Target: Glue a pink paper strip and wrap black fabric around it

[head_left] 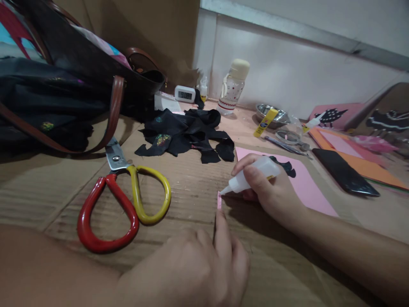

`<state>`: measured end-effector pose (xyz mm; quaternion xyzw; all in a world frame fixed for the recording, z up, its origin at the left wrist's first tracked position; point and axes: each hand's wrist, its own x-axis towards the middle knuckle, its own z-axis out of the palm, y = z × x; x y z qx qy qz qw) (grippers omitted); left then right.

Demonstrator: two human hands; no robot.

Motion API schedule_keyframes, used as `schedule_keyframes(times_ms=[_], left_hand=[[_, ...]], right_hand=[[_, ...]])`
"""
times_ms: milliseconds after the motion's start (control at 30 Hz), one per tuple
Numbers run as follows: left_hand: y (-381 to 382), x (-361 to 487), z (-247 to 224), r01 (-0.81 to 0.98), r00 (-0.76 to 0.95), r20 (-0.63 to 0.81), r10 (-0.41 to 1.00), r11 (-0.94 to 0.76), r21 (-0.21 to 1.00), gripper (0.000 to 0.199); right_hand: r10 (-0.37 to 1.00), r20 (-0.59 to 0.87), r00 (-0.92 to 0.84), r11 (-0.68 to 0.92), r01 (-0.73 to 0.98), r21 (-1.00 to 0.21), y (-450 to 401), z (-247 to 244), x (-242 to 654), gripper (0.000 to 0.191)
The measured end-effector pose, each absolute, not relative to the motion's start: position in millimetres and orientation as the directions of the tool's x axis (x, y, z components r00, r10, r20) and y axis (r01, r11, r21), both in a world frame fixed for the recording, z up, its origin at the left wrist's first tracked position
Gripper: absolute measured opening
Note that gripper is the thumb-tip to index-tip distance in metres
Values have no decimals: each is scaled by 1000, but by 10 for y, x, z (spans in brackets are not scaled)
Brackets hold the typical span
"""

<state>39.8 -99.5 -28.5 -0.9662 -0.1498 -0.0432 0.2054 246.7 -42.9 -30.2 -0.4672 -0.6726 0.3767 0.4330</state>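
Note:
My right hand [268, 192] is closed around a white squeeze glue bottle [254, 174], tilted with its nozzle pointing down and left. The nozzle tip is at the upper end of a narrow pink paper strip [219, 200] on the cardboard [188, 187]. My left hand [194, 264] has its index fingertip at the strip's lower end, holding it there, with the other fingers curled under; its thumb is hidden. Beyond my right hand lies a pink sheet [309, 194] with a black cut-out [289, 168], partly covered by the hand and bottle.
Large scissors [116, 200] with red and yellow handles lie at left, beside a dark bag [128, 81]. Black scraps [191, 132] lie ahead. Behind stand a digital clock [185, 94], a drinking bottle [234, 87] and a metal bowl [283, 117]. A phone [345, 171] lies at right.

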Motion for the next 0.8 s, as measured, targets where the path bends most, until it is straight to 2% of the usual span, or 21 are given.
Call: schedule_keyframes(times_ms=[333, 567, 800], left_hand=[[-1019, 372, -273, 316, 948, 160, 277, -883, -347, 25], [-1008, 377, -266, 326, 944, 174, 282, -880, -346, 24], [-1008, 382, -265, 312, 949, 156, 273, -880, -358, 26]], right_hand=[[947, 256, -194, 311, 349, -884, -409, -308, 2453, 49], [944, 228, -238, 298, 327, -897, -414, -303, 2462, 49], [955, 221, -200, 275, 306, -911, -420, -310, 2460, 46]])
